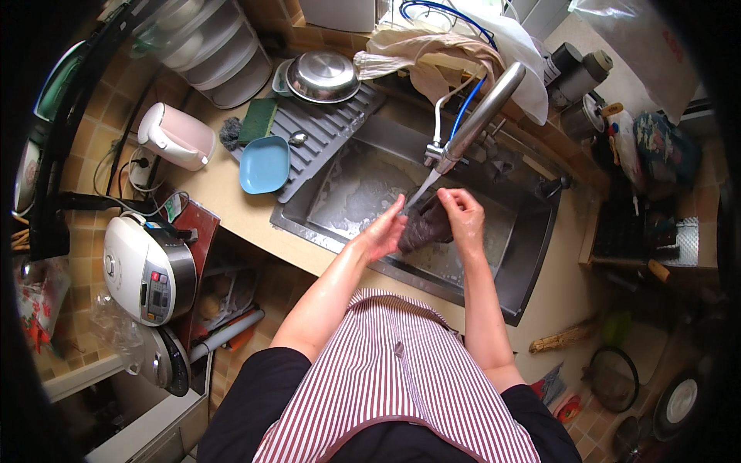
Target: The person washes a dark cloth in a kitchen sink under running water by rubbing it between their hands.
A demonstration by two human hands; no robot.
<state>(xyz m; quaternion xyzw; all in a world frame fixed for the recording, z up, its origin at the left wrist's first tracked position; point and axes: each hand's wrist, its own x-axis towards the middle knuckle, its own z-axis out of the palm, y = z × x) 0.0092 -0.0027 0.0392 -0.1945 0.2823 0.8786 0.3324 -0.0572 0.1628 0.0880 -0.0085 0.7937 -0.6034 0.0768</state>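
Note:
Water runs from the steel faucet (480,121) over the dark sink (535,254). Beneath the stream is a dark, wet, thin cloth (425,228), bunched and sagging. My right hand (466,217) pinches its upper right side between thumb and fingers. On the cloth's left, my left hand (382,234) is spread with the thumb raised, its fingers against or just beside the cloth; the contact is partly hidden. Both hands look wet. Suds and water lie on the sink floor.
Left of the sink, a ribbed grey drain mat (324,144) carries a steel bowl (324,75), a green scouring sponge (259,120), a blue dish (264,165) and a spoon (298,138). A pink electric kettle (176,136) and a rice cooker (150,272) stand farther left.

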